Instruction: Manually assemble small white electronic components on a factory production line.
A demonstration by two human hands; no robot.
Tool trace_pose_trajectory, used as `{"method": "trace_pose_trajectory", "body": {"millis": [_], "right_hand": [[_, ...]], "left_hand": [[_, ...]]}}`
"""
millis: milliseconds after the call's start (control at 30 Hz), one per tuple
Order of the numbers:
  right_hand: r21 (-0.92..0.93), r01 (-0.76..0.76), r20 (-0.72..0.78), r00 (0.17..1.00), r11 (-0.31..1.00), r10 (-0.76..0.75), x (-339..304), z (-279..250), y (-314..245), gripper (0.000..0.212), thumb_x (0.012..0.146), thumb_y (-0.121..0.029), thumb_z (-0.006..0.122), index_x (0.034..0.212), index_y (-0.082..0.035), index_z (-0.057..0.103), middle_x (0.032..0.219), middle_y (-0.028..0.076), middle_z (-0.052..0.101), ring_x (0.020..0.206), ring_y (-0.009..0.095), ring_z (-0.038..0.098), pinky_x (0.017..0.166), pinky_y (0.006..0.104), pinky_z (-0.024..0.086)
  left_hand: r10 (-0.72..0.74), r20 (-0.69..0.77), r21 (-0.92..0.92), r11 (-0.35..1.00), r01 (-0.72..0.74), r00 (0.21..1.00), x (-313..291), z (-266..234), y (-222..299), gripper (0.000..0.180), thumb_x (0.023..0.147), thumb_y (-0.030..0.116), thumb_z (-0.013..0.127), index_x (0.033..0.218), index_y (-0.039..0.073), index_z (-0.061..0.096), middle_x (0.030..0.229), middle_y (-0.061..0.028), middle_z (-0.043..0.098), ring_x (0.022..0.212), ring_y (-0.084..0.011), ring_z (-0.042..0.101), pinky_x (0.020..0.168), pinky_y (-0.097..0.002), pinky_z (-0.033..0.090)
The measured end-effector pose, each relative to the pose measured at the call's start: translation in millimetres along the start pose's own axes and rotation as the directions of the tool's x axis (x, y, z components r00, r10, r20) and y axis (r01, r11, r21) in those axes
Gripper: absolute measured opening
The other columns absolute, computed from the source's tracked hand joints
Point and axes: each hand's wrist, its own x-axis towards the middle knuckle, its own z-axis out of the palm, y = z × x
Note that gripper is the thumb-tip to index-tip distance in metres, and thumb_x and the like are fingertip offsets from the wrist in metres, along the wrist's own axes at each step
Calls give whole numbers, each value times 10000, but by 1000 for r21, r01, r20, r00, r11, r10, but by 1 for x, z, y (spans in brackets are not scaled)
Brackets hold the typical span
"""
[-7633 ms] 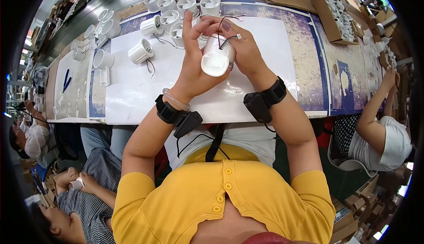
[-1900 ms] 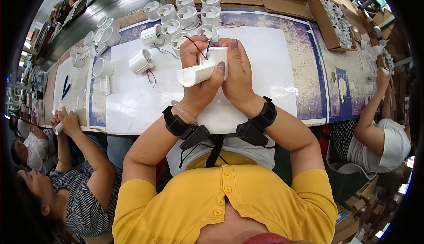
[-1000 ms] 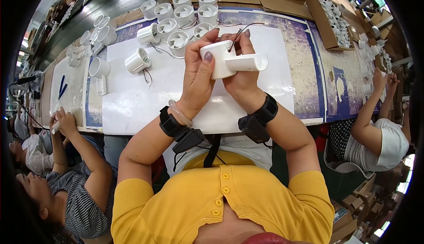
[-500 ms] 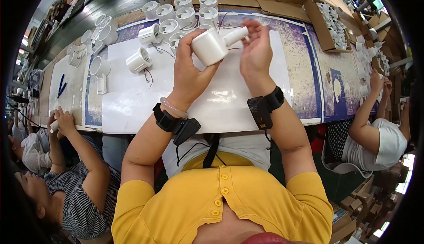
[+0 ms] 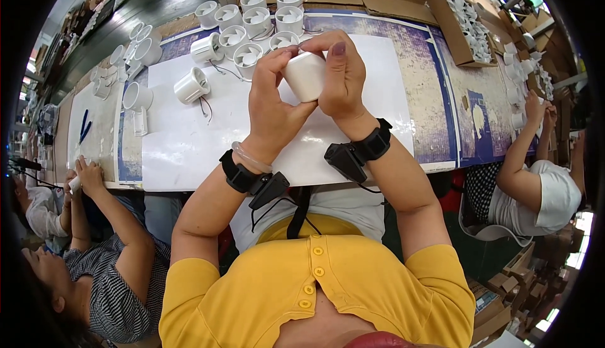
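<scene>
Left of the white sheet on the worktop lies a blue tool. Past the sheet's far right corner stands a cardboard box of small white parts. Co-workers sit on either side of the sheet, one in a striped top, another in a white top.

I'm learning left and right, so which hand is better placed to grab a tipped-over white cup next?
Probably the left hand: it is closer to the tipped-over cups, on their side. The right hand is farther off, across the held cup. Both hands are on that cup.
</scene>
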Motion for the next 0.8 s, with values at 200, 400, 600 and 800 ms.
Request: {"method": "trace_pose_trajectory", "body": {"millis": [200, 400, 600, 800], "right_hand": [[142, -210, -35, 976, 967, 217, -1, 1, -1, 499, 1026, -368, 269, 894, -4, 583, 903, 95, 595, 838, 181, 571, 764, 279, 452], [840, -406, 151, 813, 360, 563, 2, 2, 7, 431, 1022, -384, 305, 993, -39, 562, 951, 72, 589, 891, 149, 566, 818, 281, 468], [699, -482, 205, 843, 528, 498, -10, 23, -11, 398, 1009, -397, 341, 1141, -51, 488, 1150, 91, 538, 1060, 149, 522, 941, 309, 430], [581, -312, 98, 944, 752, 316, -22, 33, -29, 315, 983, -276, 462, 1200, -48, 440, 1286, 149, 466, 1166, 205, 473, 1014, 328, 353]], "left_hand": [[31, 101, 159, 986, -47, 994, 5, -3, 0, 656, 658, 49, 767, 1220, 51, 427, 1286, -157, 452, 1170, -278, 495, 973, -371, 435], [-56, 147, -325, 940, 102, 988, 9, -2, 15, 493, 821, 151, 640, 1230, 13, 403, 1279, -161, 450, 1226, -263, 437, 1041, -386, 340], [16, -64, -182, 983, -28, 998, 11, -3, 3, 324, 938, 134, 416, 1232, 0, 395, 1248, -158, 458, 1189, -241, 436, 1023, -363, 329], [64, -138, -91, 993, -77, 988, 5, -8, 8, 273, 946, 107, 373, 1188, -2, 437, 1193, -147, 489, 1106, -232, 480, 976, -340, 365]]}}
